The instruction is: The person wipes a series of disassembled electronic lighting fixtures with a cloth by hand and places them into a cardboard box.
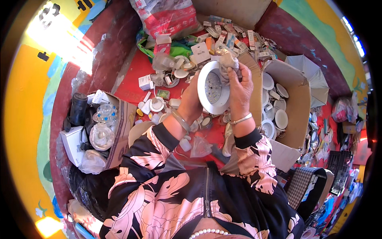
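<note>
In front of my chest is a round white LED downlight (203, 93), tilted so its face with several small diodes shows. My left hand (191, 98) grips it by the left rim; most of those fingers are hidden behind the lamp. A crumpled greyish cloth (229, 65) is pinched in my right hand (241, 88), at the lamp's upper right rim. Both wrists wear bangles. Just right of my right hand stands an open cardboard box (297, 107) with several white round lamps (281, 118) in it.
Small boxed goods (234, 38) lie heaped at the back beside a red and white sack (169, 18). Loose lamp parts (157, 104) are scattered over the red ground cloth (129, 85). At the left, a carton (123, 123) holds glass pieces. A folded grey umbrella (314, 79) leans behind the right box.
</note>
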`<state>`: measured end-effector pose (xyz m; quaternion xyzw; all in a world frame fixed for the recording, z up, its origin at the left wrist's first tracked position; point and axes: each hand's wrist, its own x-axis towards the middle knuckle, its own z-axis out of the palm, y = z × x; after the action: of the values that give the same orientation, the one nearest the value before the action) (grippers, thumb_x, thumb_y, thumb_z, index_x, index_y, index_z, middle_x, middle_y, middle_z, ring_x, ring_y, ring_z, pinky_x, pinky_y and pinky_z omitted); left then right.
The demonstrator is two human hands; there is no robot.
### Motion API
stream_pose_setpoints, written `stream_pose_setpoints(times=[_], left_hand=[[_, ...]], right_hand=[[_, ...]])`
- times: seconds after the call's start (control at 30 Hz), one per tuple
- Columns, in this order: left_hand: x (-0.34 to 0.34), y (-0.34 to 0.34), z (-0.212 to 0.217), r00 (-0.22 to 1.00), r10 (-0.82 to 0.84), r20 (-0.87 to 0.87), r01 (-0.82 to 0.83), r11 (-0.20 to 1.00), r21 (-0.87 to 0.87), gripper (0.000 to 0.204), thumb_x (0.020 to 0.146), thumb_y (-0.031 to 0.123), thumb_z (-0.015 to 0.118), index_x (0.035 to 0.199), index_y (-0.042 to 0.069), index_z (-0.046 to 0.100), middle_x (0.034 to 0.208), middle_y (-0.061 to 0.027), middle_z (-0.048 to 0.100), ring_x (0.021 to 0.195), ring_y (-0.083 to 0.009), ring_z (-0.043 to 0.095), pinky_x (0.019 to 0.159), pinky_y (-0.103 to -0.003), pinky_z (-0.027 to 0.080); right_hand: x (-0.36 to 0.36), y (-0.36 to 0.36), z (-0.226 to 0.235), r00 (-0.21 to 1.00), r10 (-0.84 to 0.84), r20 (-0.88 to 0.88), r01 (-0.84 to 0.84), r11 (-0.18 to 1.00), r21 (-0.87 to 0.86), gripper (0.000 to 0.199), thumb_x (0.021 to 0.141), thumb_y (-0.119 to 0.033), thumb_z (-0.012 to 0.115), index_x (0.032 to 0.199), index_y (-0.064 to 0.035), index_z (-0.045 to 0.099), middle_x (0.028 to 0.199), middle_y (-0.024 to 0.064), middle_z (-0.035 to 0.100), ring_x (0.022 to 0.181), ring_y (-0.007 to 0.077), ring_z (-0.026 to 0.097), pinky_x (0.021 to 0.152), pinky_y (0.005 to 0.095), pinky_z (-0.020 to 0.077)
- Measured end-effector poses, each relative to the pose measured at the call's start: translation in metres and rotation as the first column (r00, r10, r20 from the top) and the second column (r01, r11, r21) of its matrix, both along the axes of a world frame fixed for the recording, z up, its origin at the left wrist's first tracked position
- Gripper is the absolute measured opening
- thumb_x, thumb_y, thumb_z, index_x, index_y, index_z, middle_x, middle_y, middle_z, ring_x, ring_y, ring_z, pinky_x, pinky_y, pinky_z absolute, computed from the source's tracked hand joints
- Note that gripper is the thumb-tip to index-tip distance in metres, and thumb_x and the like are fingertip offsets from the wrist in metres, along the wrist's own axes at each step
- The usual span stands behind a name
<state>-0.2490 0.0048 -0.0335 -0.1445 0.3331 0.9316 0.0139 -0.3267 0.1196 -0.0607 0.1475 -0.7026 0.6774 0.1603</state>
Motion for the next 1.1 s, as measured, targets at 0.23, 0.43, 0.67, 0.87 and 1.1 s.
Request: stream_pose_setpoints(times=[0.23, 0.43, 0.67, 0.87, 1.1], left_hand=[[-0.001, -0.003, -0.020, 0.986, -0.031, -0.161, -0.024, 0.946, -0.324, 0.047, 0.085, 0.023, 0.055, 0.128, 0.008, 0.041, 0.113, -0.0073, 0.058, 0.098, -0.0170, 0.059, 0.083, -0.030, 0.048], [-0.018, -0.013, -0.056, 0.995, 0.011, -0.095, -0.019, 0.997, -0.080, 0.040, 0.092, 0.041, 0.046, 0.120, 0.013, 0.051, 0.106, -0.0035, 0.060, 0.090, -0.0152, 0.060, 0.076, -0.031, 0.049], [-0.022, -0.034, -0.053, 0.969, -0.054, -0.239, 0.097, 0.980, 0.172, 0.035, 0.093, 0.020, 0.046, 0.124, 0.004, 0.045, 0.111, -0.0086, 0.058, 0.099, -0.0193, 0.058, 0.083, -0.033, 0.048], [-0.016, -0.034, -0.054, 0.966, -0.149, -0.210, 0.143, 0.989, -0.043, 0.037, 0.095, 0.024, 0.038, 0.122, 0.000, 0.048, 0.111, -0.0111, 0.059, 0.097, -0.0210, 0.061, 0.083, -0.032, 0.050], [-0.015, -0.029, -0.042, 0.965, -0.227, -0.129, 0.252, 0.940, 0.230, 0.037, 0.092, 0.021, 0.046, 0.122, 0.000, 0.047, 0.114, -0.0133, 0.058, 0.100, -0.0237, 0.060, 0.085, -0.035, 0.050]], right_hand=[[0.021, -0.015, 0.022, 0.972, 0.232, -0.043, -0.235, 0.967, -0.095, 0.023, 0.079, 0.001, 0.063, 0.101, -0.0040, 0.059, 0.109, 0.0088, 0.054, 0.102, 0.0166, 0.051, 0.089, 0.0266, 0.0395], [0.033, -0.004, 0.040, 0.828, 0.546, -0.131, -0.513, 0.830, 0.216, 0.029, 0.065, 0.010, 0.049, 0.085, -0.0048, 0.063, 0.101, 0.0104, 0.057, 0.099, 0.0244, 0.054, 0.089, 0.0336, 0.0406], [0.027, 0.022, 0.055, 0.568, 0.823, 0.010, -0.714, 0.487, 0.503, 0.014, 0.055, 0.005, 0.053, 0.062, -0.0054, 0.060, 0.080, 0.0051, 0.059, 0.083, 0.0249, 0.055, 0.075, 0.0341, 0.0422], [-0.007, 0.077, 0.048, 0.938, 0.049, -0.344, 0.297, 0.400, 0.867, 0.015, 0.058, 0.006, 0.053, 0.063, -0.0048, 0.061, 0.080, 0.0098, 0.062, 0.080, 0.0278, 0.055, 0.071, 0.0337, 0.0441], [0.006, 0.042, 0.076, 0.805, 0.208, -0.555, 0.078, 0.891, 0.446, 0.021, 0.065, 0.003, 0.059, 0.080, -0.0096, 0.066, 0.094, 0.0042, 0.064, 0.091, 0.0238, 0.058, 0.083, 0.0356, 0.0435]])
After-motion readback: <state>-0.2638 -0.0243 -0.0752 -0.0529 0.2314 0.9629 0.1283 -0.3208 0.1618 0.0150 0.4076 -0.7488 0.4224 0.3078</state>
